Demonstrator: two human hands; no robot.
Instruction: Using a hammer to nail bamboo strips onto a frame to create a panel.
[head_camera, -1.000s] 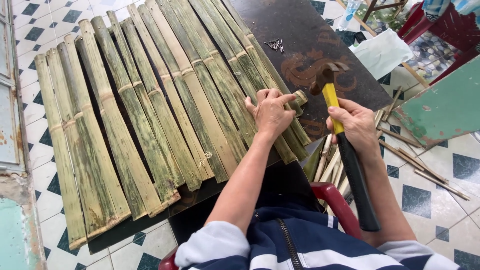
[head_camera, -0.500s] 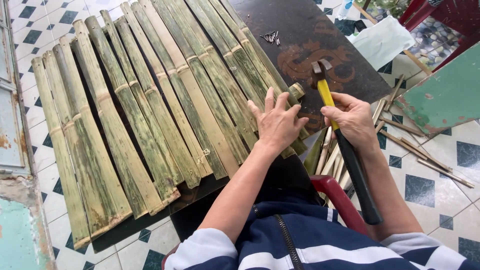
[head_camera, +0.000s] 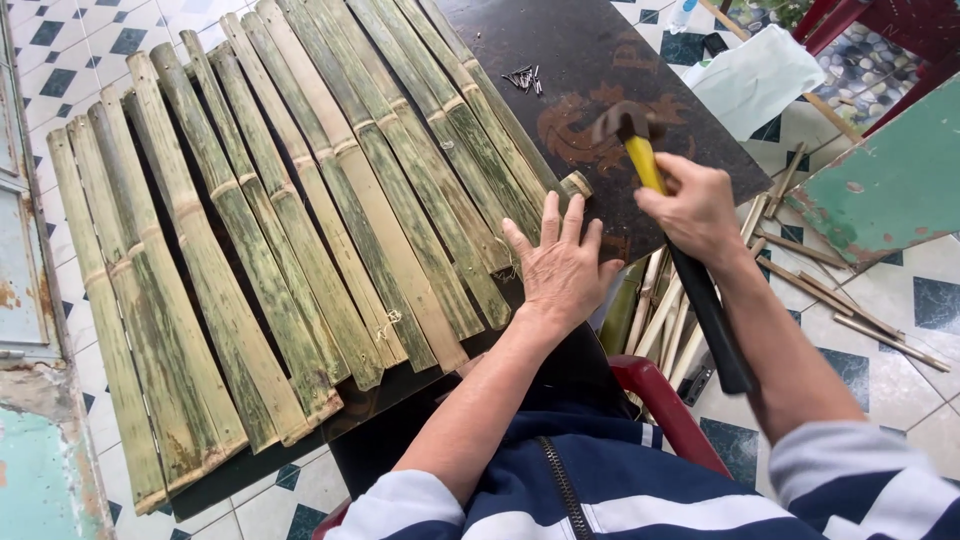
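Nearest: dark blue jacket with white stripes (head_camera: 560, 490), zip down the middle, and the red chair frame (head_camera: 670, 405) just under the forearms

Left hand (head_camera: 560, 270) lies palm down, fingers spread and flat, on the near right end of the bamboo slats (head_camera: 300, 230) at the edge of the dark board (head_camera: 640, 60). Its fingertips lie just beside the cut end of a bamboo piece (head_camera: 576, 184), apart from it as far as I can tell

Right hand (head_camera: 695, 205) is wrapped tight round the hammer (head_camera: 665, 215), fingers pressed together on the handle where the yellow part meets the black grip. Black grip runs back along the forearm toward the body and covers part of the loose bamboo strips (head_camera: 660, 310) standing beside the chair. Hammer head is blurred, raised over the board just past the cut bamboo end; cannot tell if it touches anything

Slats: split green bamboo, laid side by side in a fan, spreading from the hands out to the left. They cover most of the board's left half; dark gaps show between several

Further out: small heap of nails (head_camera: 523, 77) on the bare board, well apart from both hands. Right of the board, more thin strips (head_camera: 860, 310) on the tiled floor (head_camera: 60, 50), a green painted panel (head_camera: 890, 180) and a white bag (head_camera: 755, 80)

Far right corner: red furniture frame (head_camera: 900, 25), partly cut off
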